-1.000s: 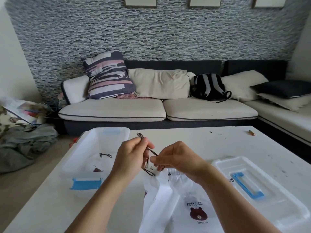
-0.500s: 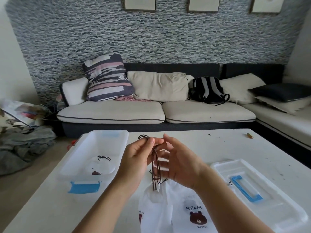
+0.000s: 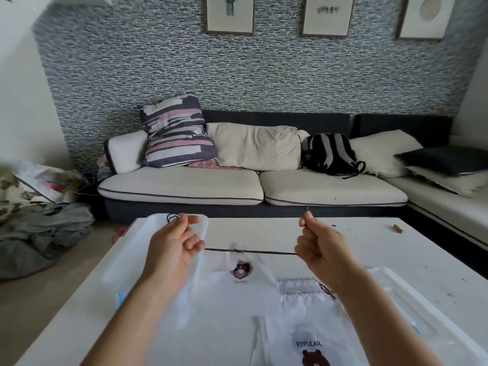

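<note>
Two hands hold a dark cord [image 3: 264, 252] stretched level between them above the white tabletop [image 3: 356, 233]. On the left hand [image 3: 173, 247] the fingers are curled round the cord, with a loop showing above the thumb. On the right hand [image 3: 323, 247] the fingers are clamped on it, one end standing up. A blurred clear pouch [image 3: 240, 270] sits just below mid-span; attachment cannot be determined. A clear bin [image 3: 142, 233] lies left and a bear-print bag [image 3: 311, 347] lies near.

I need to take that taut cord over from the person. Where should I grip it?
Probably pinch the cord from above on its bare stretch between the knot and the right hand; it runs level and taut, with the left hand gripping the other side.
</note>
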`<action>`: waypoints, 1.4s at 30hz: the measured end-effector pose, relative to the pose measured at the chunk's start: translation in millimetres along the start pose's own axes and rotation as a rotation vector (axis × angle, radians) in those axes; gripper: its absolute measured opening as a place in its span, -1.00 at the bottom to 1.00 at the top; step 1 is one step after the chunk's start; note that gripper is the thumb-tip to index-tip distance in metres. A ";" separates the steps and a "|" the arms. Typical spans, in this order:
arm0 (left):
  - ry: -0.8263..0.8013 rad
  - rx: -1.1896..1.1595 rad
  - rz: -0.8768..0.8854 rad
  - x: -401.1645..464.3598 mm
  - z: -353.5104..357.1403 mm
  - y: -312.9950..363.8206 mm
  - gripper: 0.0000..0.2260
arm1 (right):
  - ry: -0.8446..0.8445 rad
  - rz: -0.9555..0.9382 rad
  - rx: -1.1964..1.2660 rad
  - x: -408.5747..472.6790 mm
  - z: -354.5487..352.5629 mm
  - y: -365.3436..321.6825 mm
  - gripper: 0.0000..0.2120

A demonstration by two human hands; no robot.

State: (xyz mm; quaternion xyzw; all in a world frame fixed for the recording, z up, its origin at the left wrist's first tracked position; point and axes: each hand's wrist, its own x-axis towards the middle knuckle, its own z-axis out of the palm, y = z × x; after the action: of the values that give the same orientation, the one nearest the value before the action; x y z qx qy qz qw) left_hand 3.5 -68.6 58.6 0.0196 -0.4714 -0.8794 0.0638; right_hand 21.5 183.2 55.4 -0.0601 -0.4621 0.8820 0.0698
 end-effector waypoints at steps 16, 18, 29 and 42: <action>-0.023 0.651 0.143 -3.4 -7.7 -12.7 -0.85 | -0.453 -0.249 -1.427 -21.5 14.3 22.0 -0.73; -0.161 0.744 0.017 -9.0 -4.5 -16.7 -0.64 | -0.448 -0.210 -1.313 -24.0 12.7 20.4 -0.72; -0.523 1.344 0.223 -19.4 -11.3 -20.9 -0.38 | -0.421 -0.137 -1.258 -17.9 4.5 10.4 -0.91; -0.515 1.238 0.412 -14.7 -11.8 -29.8 -0.70 | -0.277 -0.276 -1.283 -11.0 -1.4 17.1 -0.94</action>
State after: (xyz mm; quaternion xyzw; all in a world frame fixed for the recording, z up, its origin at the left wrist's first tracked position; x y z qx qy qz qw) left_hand 16.4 -60.1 26.9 -0.2466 -0.8797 -0.3958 0.0927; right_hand 31.4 172.7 41.0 0.0838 -0.9031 0.4150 0.0722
